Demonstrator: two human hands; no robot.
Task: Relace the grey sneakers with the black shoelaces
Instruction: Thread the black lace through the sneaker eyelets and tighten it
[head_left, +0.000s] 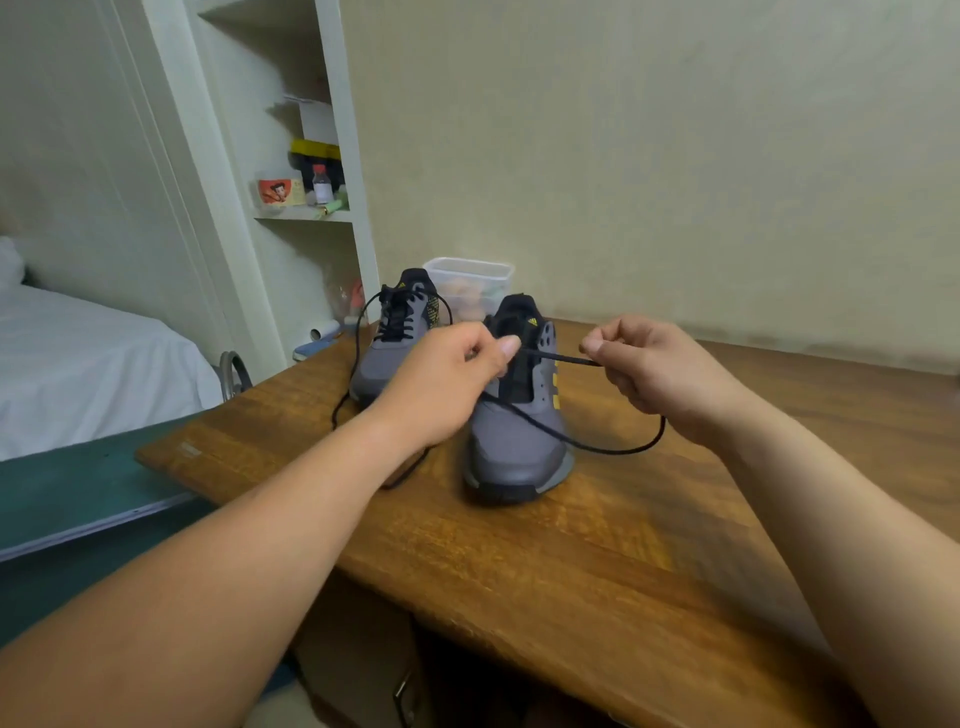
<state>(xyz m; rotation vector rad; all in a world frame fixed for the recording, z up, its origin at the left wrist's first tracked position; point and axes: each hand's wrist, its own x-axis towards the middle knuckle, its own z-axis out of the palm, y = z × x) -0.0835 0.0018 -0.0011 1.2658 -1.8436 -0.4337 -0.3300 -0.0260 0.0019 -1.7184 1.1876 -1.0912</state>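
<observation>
Two grey sneakers stand on a wooden table (597, 545), toes toward me. The left sneaker (387, 343) is laced in black, with lace ends trailing over the table. The right sneaker (519, 441) shows an open black tongue with few crossings. A black shoelace (597, 448) runs taut between my hands above the right sneaker and loops down over its toe to the right. My left hand (447, 382) pinches one part of the lace over the shoe. My right hand (654, 369) pinches the lace further along, to the right of the shoe.
A clear plastic container (470, 280) stands behind the sneakers against the wall. White shelves (306, 213) with small items rise at the back left. A bed with white sheets (78, 364) lies at the left, and a teal board (78, 493) sits beside the table's left edge.
</observation>
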